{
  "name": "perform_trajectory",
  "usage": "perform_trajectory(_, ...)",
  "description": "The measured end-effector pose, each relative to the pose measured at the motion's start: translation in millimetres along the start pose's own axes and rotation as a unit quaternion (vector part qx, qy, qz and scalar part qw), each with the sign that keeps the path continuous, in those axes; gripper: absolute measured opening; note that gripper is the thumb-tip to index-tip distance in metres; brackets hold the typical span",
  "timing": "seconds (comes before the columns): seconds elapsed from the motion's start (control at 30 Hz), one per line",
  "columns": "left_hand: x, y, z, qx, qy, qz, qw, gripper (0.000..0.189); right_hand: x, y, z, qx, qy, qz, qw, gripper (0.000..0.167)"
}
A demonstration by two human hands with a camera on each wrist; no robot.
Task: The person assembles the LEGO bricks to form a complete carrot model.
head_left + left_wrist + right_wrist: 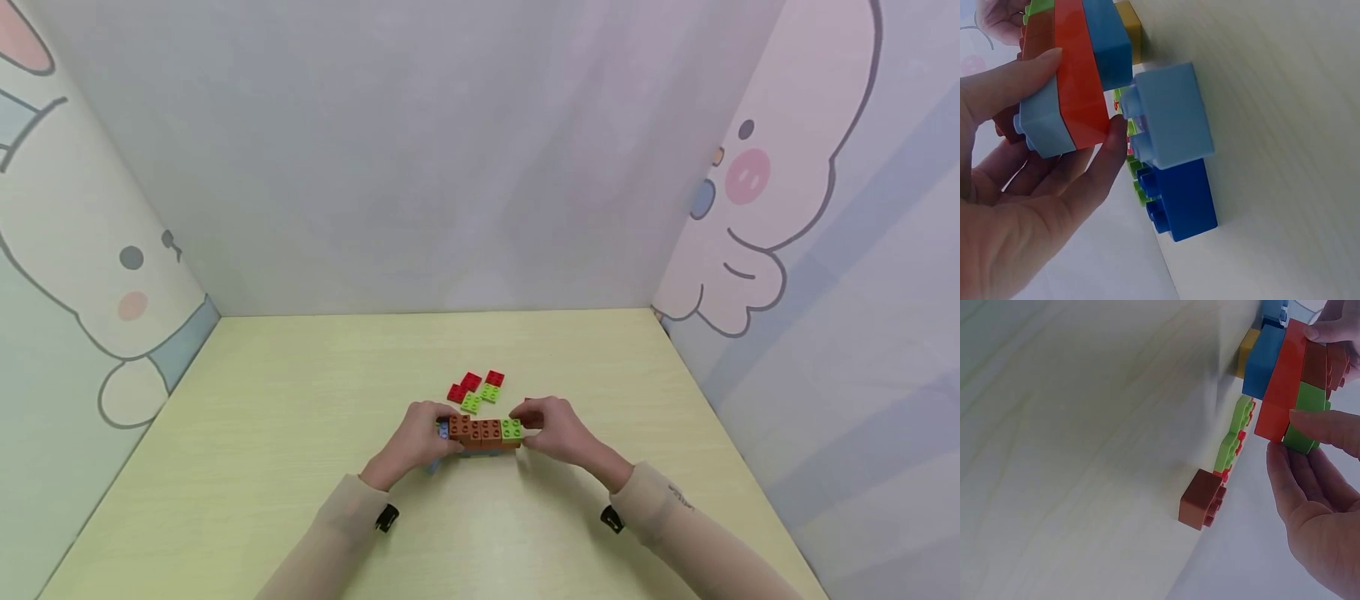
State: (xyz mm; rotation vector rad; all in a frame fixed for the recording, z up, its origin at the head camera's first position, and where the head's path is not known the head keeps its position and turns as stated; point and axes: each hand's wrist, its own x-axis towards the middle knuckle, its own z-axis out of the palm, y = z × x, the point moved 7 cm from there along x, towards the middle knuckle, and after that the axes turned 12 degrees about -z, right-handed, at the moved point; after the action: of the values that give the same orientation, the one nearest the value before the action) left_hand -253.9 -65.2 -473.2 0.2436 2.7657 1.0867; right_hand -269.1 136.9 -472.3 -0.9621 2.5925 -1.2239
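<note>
A built stack of toy building bricks (491, 431) is held between both hands. Its layers show a yellow brick (1133, 31) at the bottom, then a blue brick (1109, 47), a long red brick (1079, 81), and a row of brown, light blue and green on top. My left hand (422, 433) grips the left end, thumb on the row's near side and fingers behind. At the other end, my right hand (558, 429) pinches the green brick (1309, 403) between thumb and fingers. One more brown brick (459, 425) sits higher, near the left hand.
Beside the left hand stand a loose light blue brick (1175, 115) and a dark blue brick (1191, 200). A loose brown brick (1200, 499) is near the right hand. Behind the stack lie several red bricks (471, 381) and green bricks (471, 403) on the pale table (315, 375).
</note>
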Motion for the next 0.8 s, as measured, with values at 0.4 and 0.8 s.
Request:
perform_trajectory(0.4,-1.0,1.0,0.2,0.0,0.0,0.014,0.9999,0.037,7.5,3.8,13.0,-0.01,-0.006,-0.008,0.9999,0.035)
perform_trajectory(0.8,-11.6,-14.1,-9.2,0.022,0.02,0.02,0.9994,0.044,8.9,0.1,17.5,-0.003,0.001,-0.009,1.0,0.03)
